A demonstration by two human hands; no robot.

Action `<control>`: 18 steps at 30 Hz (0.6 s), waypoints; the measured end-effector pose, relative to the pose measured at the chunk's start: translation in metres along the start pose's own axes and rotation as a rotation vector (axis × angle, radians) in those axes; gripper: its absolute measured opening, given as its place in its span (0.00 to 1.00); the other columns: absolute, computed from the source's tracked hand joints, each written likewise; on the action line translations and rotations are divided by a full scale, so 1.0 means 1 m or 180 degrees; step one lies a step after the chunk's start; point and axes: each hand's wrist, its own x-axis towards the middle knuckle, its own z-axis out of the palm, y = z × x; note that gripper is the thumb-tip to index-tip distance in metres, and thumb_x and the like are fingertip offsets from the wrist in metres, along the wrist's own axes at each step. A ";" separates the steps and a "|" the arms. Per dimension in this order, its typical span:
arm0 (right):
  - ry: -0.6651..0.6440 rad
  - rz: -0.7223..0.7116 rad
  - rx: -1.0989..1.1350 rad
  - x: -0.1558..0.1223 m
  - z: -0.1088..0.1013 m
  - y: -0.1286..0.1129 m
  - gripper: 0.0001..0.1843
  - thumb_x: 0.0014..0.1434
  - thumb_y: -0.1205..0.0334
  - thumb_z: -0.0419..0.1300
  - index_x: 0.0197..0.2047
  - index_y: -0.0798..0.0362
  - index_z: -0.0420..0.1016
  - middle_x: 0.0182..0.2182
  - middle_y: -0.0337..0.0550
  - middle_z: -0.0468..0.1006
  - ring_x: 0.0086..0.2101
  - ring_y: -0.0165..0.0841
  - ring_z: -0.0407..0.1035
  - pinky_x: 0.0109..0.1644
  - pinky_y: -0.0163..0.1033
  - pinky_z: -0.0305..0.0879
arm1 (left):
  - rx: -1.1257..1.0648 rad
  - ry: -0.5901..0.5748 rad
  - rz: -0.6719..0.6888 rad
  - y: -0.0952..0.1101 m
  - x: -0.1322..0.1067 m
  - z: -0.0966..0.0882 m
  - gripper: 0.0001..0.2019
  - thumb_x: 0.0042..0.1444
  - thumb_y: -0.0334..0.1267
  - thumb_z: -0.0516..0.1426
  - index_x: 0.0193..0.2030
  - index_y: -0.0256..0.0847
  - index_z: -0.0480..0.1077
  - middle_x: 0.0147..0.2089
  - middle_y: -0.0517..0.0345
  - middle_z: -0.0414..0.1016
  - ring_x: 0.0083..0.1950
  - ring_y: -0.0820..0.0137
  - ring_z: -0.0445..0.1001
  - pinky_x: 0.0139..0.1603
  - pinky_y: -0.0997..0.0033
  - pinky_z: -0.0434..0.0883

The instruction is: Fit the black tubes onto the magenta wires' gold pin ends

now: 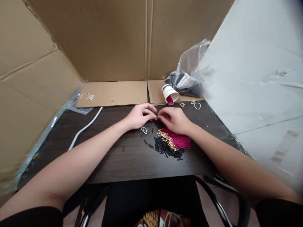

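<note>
My left hand [139,116] and my right hand [174,119] meet fingertip to fingertip above the dark table [113,157], both pinched on a tiny dark piece too small to name. Just under my right hand lies a bundle of magenta wires [176,140] with gold tips. A heap of short black tubes [165,148] lies against that bundle on its near side. A white rubber band [144,129] rests below my left hand.
A tipped paper cup [169,93] with magenta wires in it lies at the back, beside a plastic bag [189,74] of dark parts. Cardboard walls [94,41] enclose the back and left. A white cable [85,127] runs along the left. Loose rubber bands [197,105] and one stray wire [204,122] lie right.
</note>
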 end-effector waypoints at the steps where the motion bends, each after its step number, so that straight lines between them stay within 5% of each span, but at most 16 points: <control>1: 0.0000 -0.0004 0.0004 0.000 -0.001 0.000 0.07 0.73 0.65 0.61 0.42 0.52 0.81 0.36 0.43 0.84 0.32 0.32 0.72 0.39 0.41 0.66 | 0.0015 -0.0009 -0.0002 0.000 0.000 0.000 0.15 0.62 0.37 0.70 0.52 0.37 0.76 0.40 0.49 0.89 0.42 0.63 0.86 0.51 0.59 0.78; 7: 0.0065 -0.0088 -0.0206 0.001 -0.007 0.007 0.06 0.72 0.64 0.63 0.42 0.51 0.82 0.36 0.44 0.82 0.35 0.36 0.73 0.43 0.44 0.68 | 0.0183 0.0017 0.0262 0.000 0.001 -0.003 0.27 0.55 0.43 0.75 0.56 0.37 0.72 0.54 0.43 0.84 0.46 0.65 0.80 0.47 0.61 0.74; 12: 0.0102 -0.0158 -0.0364 0.003 -0.007 0.018 0.05 0.72 0.63 0.67 0.42 0.49 0.85 0.39 0.47 0.83 0.42 0.42 0.75 0.52 0.51 0.71 | 0.1368 0.0027 0.0623 0.005 -0.004 -0.003 0.16 0.55 0.43 0.73 0.37 0.41 0.72 0.40 0.56 0.74 0.39 0.66 0.70 0.42 0.62 0.68; 18: -0.0021 -0.0019 -0.0402 0.003 -0.004 0.024 0.06 0.73 0.61 0.68 0.42 0.47 0.87 0.42 0.47 0.84 0.45 0.44 0.75 0.58 0.55 0.71 | 0.2189 -0.0490 0.0882 0.013 -0.011 -0.002 0.19 0.60 0.46 0.71 0.27 0.43 0.67 0.33 0.56 0.72 0.40 0.61 0.69 0.44 0.59 0.65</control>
